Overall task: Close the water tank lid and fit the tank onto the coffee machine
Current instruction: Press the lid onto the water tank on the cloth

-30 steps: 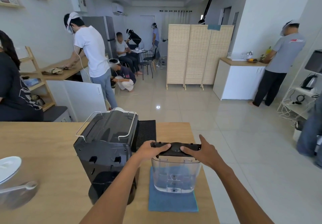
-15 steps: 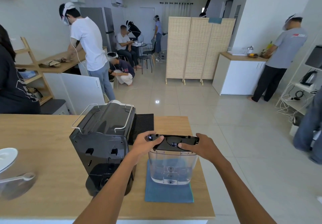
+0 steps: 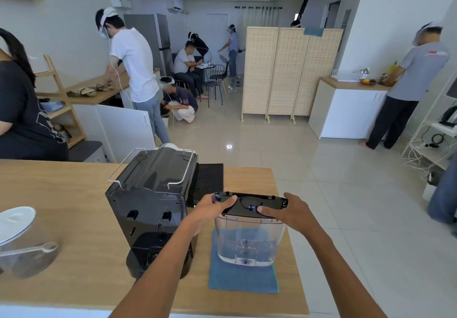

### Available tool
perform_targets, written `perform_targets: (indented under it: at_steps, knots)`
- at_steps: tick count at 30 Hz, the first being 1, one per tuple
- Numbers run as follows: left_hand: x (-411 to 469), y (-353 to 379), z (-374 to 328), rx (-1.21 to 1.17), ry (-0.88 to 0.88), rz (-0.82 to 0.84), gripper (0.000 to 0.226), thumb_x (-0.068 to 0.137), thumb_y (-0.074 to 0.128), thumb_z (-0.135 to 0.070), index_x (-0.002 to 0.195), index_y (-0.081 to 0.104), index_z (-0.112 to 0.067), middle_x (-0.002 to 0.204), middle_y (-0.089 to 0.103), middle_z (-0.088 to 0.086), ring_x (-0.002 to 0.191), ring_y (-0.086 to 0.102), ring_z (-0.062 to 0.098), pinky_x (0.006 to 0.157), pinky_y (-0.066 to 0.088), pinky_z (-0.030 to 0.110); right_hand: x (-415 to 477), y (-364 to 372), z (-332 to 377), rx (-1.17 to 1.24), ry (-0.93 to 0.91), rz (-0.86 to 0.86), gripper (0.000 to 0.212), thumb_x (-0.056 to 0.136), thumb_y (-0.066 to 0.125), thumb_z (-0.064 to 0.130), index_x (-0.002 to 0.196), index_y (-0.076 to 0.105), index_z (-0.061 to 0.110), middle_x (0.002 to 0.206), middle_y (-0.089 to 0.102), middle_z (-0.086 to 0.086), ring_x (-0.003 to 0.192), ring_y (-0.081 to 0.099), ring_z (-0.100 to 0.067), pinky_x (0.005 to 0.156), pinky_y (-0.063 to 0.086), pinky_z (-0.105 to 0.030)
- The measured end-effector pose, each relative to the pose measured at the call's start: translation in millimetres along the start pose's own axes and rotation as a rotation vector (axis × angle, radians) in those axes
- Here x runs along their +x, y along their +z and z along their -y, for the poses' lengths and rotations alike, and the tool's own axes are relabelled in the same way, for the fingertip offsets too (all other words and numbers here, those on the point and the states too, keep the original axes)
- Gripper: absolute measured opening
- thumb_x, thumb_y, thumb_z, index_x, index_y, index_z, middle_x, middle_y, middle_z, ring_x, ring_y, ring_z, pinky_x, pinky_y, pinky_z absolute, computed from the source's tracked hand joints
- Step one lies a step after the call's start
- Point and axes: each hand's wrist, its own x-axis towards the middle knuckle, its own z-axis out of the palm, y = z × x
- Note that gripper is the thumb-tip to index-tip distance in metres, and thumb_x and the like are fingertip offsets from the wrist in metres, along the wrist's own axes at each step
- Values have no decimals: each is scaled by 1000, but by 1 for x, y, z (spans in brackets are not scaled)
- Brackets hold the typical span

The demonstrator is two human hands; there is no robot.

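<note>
Both the left hand (image 3: 214,206) and the right hand (image 3: 289,210) grip the black lid (image 3: 249,204) atop the clear water tank (image 3: 248,241), which stands on a blue cloth (image 3: 243,279) beside the black coffee machine (image 3: 150,204).

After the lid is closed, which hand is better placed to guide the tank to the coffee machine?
Probably the left hand. It holds the lid's left end, on the side facing the machine, which stands just left of the tank. The right hand is on the far side, better for support.

Head-height view, forward and down
</note>
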Motion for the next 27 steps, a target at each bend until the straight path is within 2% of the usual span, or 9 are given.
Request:
perform_targets:
  at_steps: [3,5,7,10,14,16,19,24,27]
  knots:
    - [-3,-1,0,-17,31,-12,85,67,75,-73,137,57,-30,135,63,-4,126,55,18,110,43,40,4,1,-3,9,1,13,64,52,76,79,96,51,40,90,56,24,74,51,10,55,33,-7]
    - [-5,0,-1,-42,43,-20,76,71,75,-69,136,57,-34,138,60,-5,127,53,17,107,43,38,5,2,-5,26,3,20,72,56,79,74,111,55,34,98,58,18,78,53,6,57,34,-9]
    - [-7,-1,-2,-88,74,-14,54,76,76,-62,125,58,-46,136,61,-7,125,53,17,106,43,37,4,2,-7,62,-12,16,84,58,82,71,125,54,28,110,59,15,91,57,-3,62,36,-9]
    - [-12,-1,-4,-144,156,-26,33,85,75,-48,114,60,-54,131,65,-7,123,58,17,109,46,41,3,4,-7,140,-76,-19,90,60,83,67,135,50,31,120,59,18,108,59,-8,69,38,-7]
    - [-14,3,-6,-178,336,-130,43,91,73,-25,132,62,-32,121,72,-3,118,64,16,110,47,45,-2,8,-6,177,-142,-79,103,60,76,72,148,31,42,120,51,31,103,55,2,75,37,-6]
    - [-16,6,-5,-159,423,-179,45,91,73,-16,132,60,-32,112,73,-5,108,66,5,109,48,39,-4,10,-8,195,-187,-106,108,58,73,78,149,20,52,114,44,45,92,57,17,69,39,1]
    - [-14,11,-3,-141,486,-205,47,88,75,-12,128,61,-33,121,70,-6,118,63,8,108,49,37,-5,12,-11,209,-221,-137,116,56,71,82,152,10,55,112,38,52,85,51,29,64,41,3]
    - [-15,24,0,-232,492,-225,64,84,80,-14,141,55,-27,133,60,-16,131,53,9,112,41,32,-7,17,-16,257,-269,-164,113,59,77,75,149,11,59,111,44,62,101,46,33,71,40,6]
    - [-14,23,3,-194,521,-242,69,84,80,-18,146,50,-27,143,57,-10,131,48,-5,111,36,17,-8,21,-19,284,-285,-185,111,64,81,64,156,20,47,120,45,52,105,46,32,76,40,4]
